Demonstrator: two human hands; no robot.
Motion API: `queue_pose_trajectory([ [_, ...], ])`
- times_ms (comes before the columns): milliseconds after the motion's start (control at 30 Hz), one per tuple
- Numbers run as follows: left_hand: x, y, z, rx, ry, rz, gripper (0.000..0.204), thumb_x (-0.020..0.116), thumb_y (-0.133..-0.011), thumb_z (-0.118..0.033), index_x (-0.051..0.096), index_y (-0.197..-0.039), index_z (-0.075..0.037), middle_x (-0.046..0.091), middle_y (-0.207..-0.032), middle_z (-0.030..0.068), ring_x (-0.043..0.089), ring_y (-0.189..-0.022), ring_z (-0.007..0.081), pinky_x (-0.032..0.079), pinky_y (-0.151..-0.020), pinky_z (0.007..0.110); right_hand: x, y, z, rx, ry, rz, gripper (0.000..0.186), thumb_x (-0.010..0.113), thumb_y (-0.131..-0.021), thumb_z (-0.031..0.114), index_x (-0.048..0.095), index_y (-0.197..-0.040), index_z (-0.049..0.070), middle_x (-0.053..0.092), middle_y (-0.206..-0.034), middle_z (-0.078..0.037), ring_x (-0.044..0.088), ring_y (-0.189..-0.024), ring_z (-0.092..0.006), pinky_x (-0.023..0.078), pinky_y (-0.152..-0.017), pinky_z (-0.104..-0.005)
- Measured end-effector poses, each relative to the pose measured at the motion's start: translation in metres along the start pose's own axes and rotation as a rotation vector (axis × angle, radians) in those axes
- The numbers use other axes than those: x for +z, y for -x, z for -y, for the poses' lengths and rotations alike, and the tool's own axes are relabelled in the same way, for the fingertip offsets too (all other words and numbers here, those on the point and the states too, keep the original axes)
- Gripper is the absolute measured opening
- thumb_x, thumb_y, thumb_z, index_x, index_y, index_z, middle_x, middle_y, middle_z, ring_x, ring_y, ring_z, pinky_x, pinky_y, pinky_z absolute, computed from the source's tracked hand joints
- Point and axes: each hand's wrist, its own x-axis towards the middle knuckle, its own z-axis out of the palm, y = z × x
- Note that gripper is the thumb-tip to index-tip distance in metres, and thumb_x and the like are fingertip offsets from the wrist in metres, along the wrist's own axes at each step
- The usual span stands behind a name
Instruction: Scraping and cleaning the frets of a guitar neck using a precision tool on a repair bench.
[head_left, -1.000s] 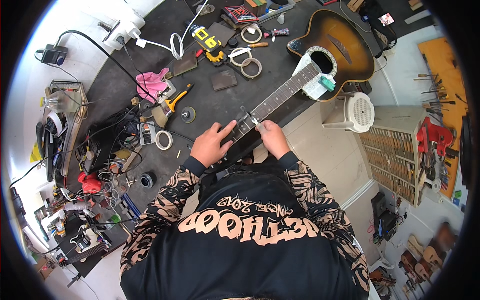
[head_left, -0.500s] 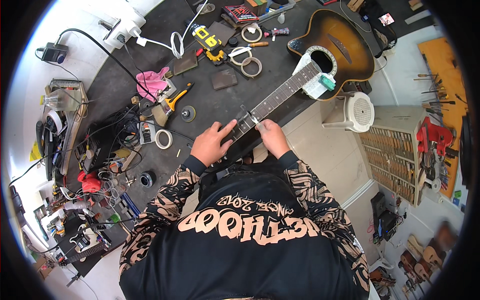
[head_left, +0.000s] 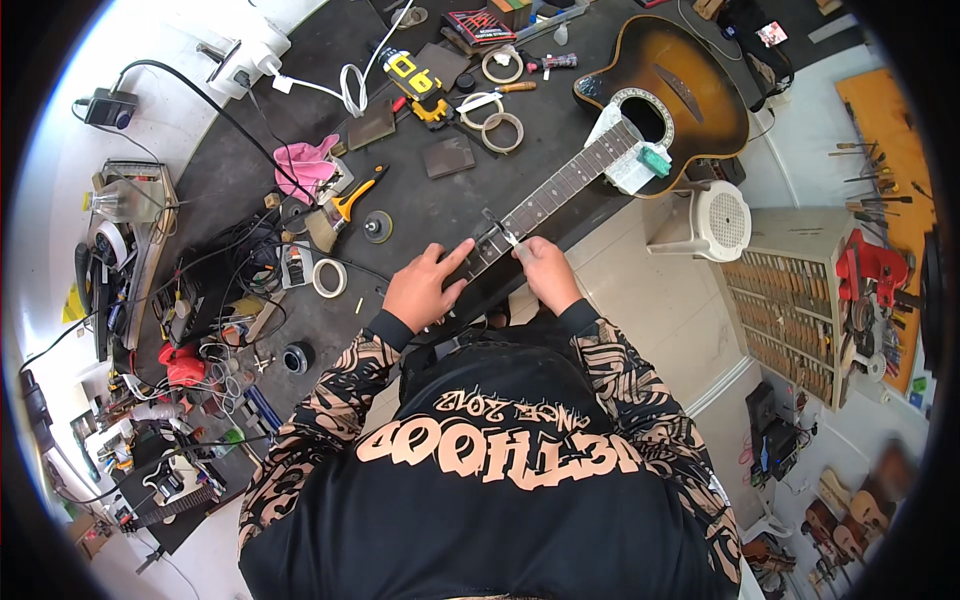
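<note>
A sunburst acoustic guitar (head_left: 712,95) lies on the dark workbench, its neck (head_left: 560,190) angling down toward me. My left hand (head_left: 420,287) rests at the headstock end, index finger and thumb spread apart beside the fretboard. Closed in a pinch, my right hand (head_left: 545,270) is at the neck's near edge. It grips a small dark bar-shaped tool (head_left: 491,216) that lies across the fretboard, with something pale at the fingertips; its exact kind is unclear. White paper (head_left: 628,172) and a green piece (head_left: 655,163) sit by the soundhole.
Tape rolls (head_left: 328,278), a yellow-handled brush (head_left: 347,205), a yellow-and-black tool (head_left: 418,87) and a pink cloth (head_left: 308,165) lie on the bench. Cables and small parts crowd the left. Beyond the bench edge at right stand a white stool (head_left: 720,222) and a drawer cabinet (head_left: 780,310).
Both hands keep nearly the same places on the neck. My right hand and the tool shift very slightly, if at all.
</note>
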Motion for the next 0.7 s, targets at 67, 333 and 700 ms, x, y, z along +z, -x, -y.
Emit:
queue_pose_trajectory([
  [67,0.000,-0.002,-0.001,-0.043,0.003,-0.048,0.078,0.082,-0.104,-0.031,0.053,-0.176,-0.035,0.068,-0.130,0.0140,0.077,-0.108,0.0387,0.065,-0.091,0.050,0.000,0.000,0.000,0.002,-0.012,0.000,0.035,0.068,-0.113,0.030,0.081,-0.112,-0.002,0.083,-0.102,-0.024,0.080,-0.100,-0.0436,0.060,-0.091,-0.0505],
  [333,-0.002,-0.003,-0.002,-0.051,-0.009,-0.010,0.078,0.082,-0.104,-0.031,0.053,-0.176,-0.035,0.068,-0.130,0.0137,0.077,-0.108,0.0384,0.065,-0.090,0.050,0.001,0.000,-0.001,-0.022,-0.017,-0.003,0.035,0.068,-0.113,0.030,0.081,-0.112,-0.002,0.083,-0.102,-0.025,0.080,-0.100,-0.0435,0.060,-0.090,-0.0506],
  [700,0.000,-0.001,-0.001,-0.010,-0.010,-0.027,0.078,0.082,-0.103,-0.029,0.053,-0.176,-0.036,0.067,-0.127,0.0137,0.078,-0.108,0.0383,0.067,-0.088,0.050,0.003,-0.001,-0.003,-0.026,-0.002,-0.012,0.033,0.068,-0.114,0.029,0.081,-0.113,-0.001,0.083,-0.101,-0.023,0.080,-0.098,-0.0414,0.060,-0.090,-0.0489],
])
